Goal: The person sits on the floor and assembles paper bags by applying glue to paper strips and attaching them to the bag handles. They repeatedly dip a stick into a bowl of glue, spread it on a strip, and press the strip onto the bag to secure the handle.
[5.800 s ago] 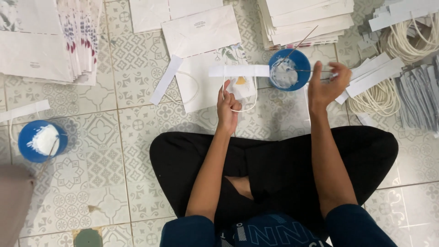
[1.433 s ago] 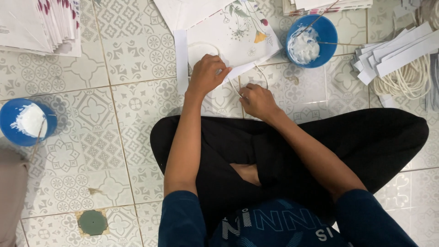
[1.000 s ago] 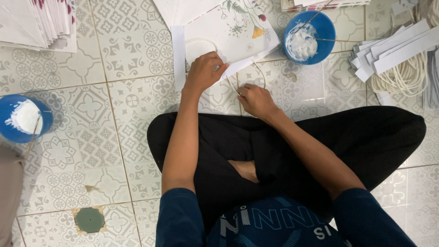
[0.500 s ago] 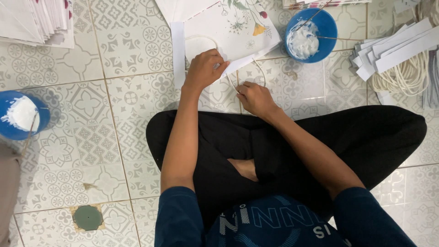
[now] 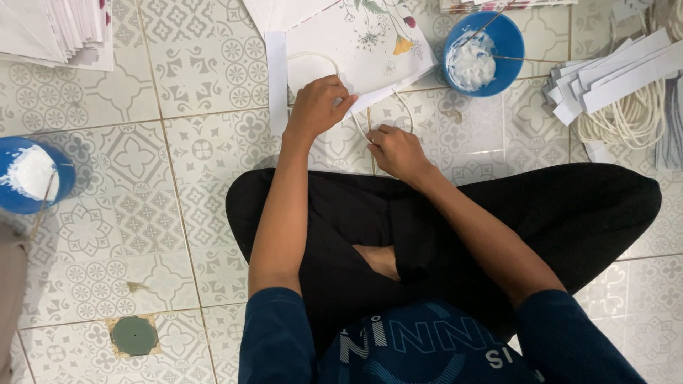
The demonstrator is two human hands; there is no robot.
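Note:
I sit cross-legged on a patterned tile floor. A flat white paper bag with a flower print [image 5: 356,43] lies in front of my knees. My left hand [image 5: 316,107] presses down on the bag's near edge, fingers closed on the paper. My right hand [image 5: 395,149] rests just right of it and pinches a thin white cord loop [image 5: 407,107] that curves out from the bag's edge. A second cord loop [image 5: 309,58] shows under the paper above my left hand.
A blue bowl of white glue [image 5: 484,53] with a stick stands beyond my right hand. Another blue glue bowl [image 5: 32,174] sits at far left. White paper strips [image 5: 612,75] and coiled white cord [image 5: 633,121] lie at right. Stacked paper bags [image 5: 53,28] fill the top left.
Since the earliest frame a flower-print bag has come under my hands, which dropped onto its edge and cord. Over the last second the hands have barely moved; only the view shifted slightly.

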